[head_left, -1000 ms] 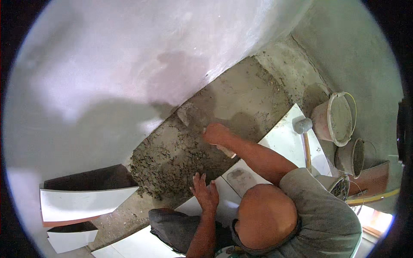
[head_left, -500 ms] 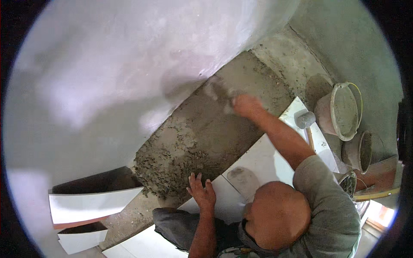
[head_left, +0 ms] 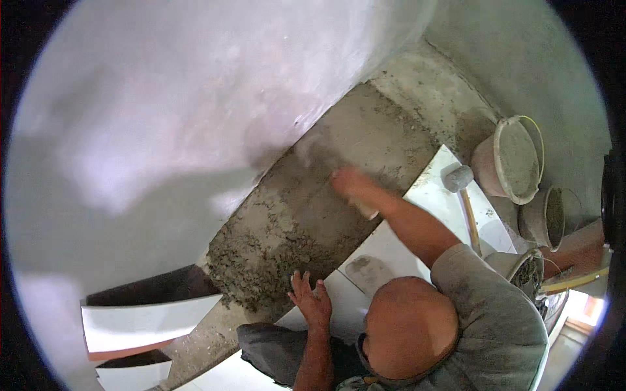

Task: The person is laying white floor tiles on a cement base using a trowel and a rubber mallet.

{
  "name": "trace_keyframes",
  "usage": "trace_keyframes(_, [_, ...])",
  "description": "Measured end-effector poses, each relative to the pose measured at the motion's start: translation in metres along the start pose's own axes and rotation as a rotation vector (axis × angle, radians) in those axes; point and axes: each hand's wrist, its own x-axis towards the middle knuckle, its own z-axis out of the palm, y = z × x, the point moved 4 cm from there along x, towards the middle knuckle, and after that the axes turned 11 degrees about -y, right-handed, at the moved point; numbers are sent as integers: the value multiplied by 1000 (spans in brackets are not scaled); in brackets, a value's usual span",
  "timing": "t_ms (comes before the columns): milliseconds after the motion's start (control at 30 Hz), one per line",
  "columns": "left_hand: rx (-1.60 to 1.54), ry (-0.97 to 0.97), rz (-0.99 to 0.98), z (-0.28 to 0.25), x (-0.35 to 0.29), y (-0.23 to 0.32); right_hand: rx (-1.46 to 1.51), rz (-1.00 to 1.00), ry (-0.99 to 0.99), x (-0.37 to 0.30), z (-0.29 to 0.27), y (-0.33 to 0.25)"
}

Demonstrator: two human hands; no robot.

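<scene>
My left hand [head_left: 312, 301] lies flat, fingers spread, at the edge of a white floor tile [head_left: 391, 251] beside the wet grey mortar bed [head_left: 306, 221]. My right hand [head_left: 352, 186] reaches out over the mortar, blurred by motion. It grips a trowel [head_left: 314, 155] whose pale blade sits on the mortar close to the white wall [head_left: 195, 111]. The mortar is rough and lumpy near my left hand and smoother further along the strip.
A rubber mallet [head_left: 458, 179] lies on the white tile to the right. Two mortar buckets [head_left: 515, 159] [head_left: 546, 218] stand beyond it. Loose white tiles [head_left: 143, 322] lean at lower left. A dark cloth [head_left: 274, 352] is under my knee area.
My right hand swept the trowel along the mortar toward the far right, then came partly back. My left hand has stayed planted at the tile edge.
</scene>
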Motion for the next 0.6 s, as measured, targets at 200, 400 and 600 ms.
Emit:
trace_keyframes(200, [17, -116, 80, 22, 13, 29, 314, 237, -476, -21, -14, -91])
trace_keyframes(400, [43, -94, 85, 17, 12, 28, 214, 423, -448, -27, -75, -37])
trace_keyframes(600, [40, -114, 24, 18, 18, 9, 178, 803, -361, -56, -140, 122])
